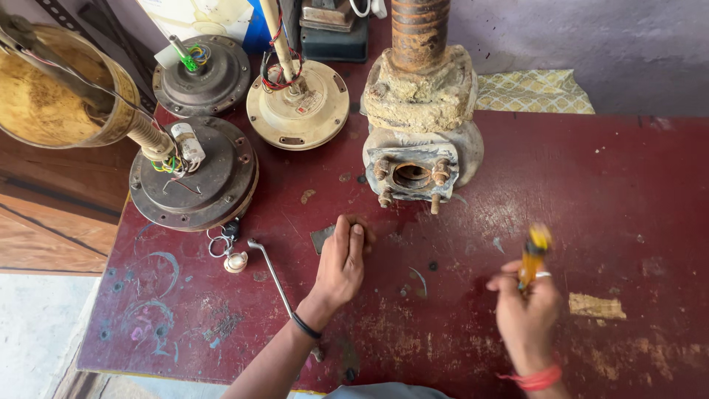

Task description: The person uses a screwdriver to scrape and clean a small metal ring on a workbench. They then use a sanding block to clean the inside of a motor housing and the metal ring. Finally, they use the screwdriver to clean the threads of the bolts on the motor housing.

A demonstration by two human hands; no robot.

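On a worn red table (591, 185), the left hand (341, 264) pins a small grey plate (323, 238) at the pump's (419, 133) seven o'clock; the right hand (526, 309) grips a yellow-handled tool (533, 255) (blurred), at four o'clock.

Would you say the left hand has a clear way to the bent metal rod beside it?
Probably yes: the rod lies bare on the table just beside the left hand, with nothing between them, though that hand is pressing on a small metal piece.
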